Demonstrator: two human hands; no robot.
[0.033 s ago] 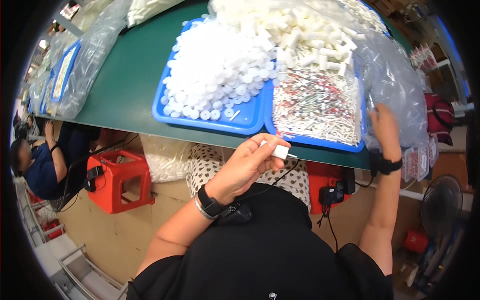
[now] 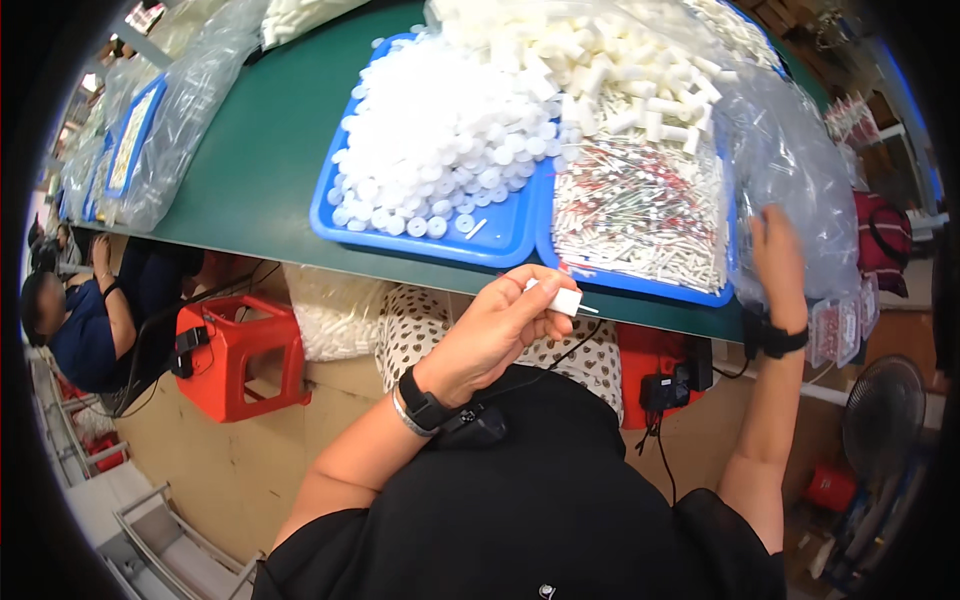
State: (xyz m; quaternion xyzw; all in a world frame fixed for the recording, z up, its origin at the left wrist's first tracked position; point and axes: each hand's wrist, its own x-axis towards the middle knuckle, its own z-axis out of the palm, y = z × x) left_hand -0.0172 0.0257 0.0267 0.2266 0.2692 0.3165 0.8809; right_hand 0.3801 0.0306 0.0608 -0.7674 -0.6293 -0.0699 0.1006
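Change is slight: the right hand [image 2: 782,262], motion-blurred, has moved a little farther out from the right edge of the right-hand blue tray [image 2: 722,297], over the clear plastic bag [image 2: 800,180] beside it. The head view has also shifted marginally, so that this tray, the left-hand blue tray [image 2: 508,238] and the table's near edge [image 2: 280,259] appear slightly higher and farther right.

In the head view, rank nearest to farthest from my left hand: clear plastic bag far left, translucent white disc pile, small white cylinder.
1. Small white cylinder: in your left hand.
2. Translucent white disc pile: ahead, leftward.
3. Clear plastic bag: far left.
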